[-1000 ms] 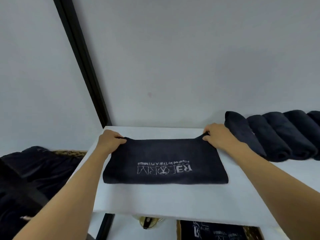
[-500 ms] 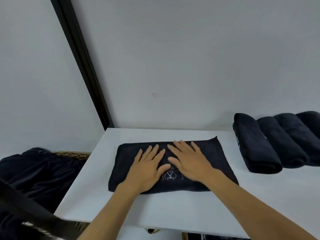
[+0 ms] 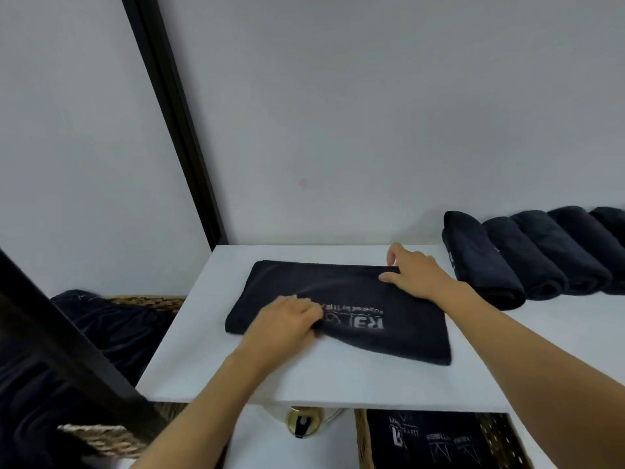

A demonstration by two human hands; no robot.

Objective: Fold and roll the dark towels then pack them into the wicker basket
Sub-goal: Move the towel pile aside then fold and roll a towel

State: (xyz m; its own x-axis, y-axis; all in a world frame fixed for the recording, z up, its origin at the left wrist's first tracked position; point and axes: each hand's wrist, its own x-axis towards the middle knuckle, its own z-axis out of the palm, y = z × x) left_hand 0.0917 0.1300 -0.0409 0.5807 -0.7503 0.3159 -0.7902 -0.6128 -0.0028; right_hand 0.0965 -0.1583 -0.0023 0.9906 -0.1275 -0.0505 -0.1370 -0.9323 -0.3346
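Both hands on the flat towel, about to fold or roll it

The dark towel (image 3: 341, 306) lies folded flat in the middle of the white shelf (image 3: 338, 377), its pale printed logo facing up and reading upside down from where the person stands. The left hand (image 3: 284, 321) sits on the near left part with its fingers curled into the cloth. It has gathered a small ridge beside the logo, and the near edge lifts slightly there. The right hand (image 3: 414, 275) is at the far right corner, thumb on top and fingers over the edge, pinching that corner. I take this as one hand anchoring while the other starts a fold or the first turn of a roll, though which one I cannot say.

The cloth looks thick, soft and matte, with an even outline apart from that one ridge. To the right, against the wall, the rolled towels (image 3: 487, 262) lie side by side in a neat row, well apart from the flat one, waiting to be packed. Below the shelf's front edge the wicker basket (image 3: 364, 445) already holds some printed dark towels. A second basket (image 3: 148, 301) on the left carries a loose heap of dark cloth (image 3: 111, 328), probably the supply yet to be done
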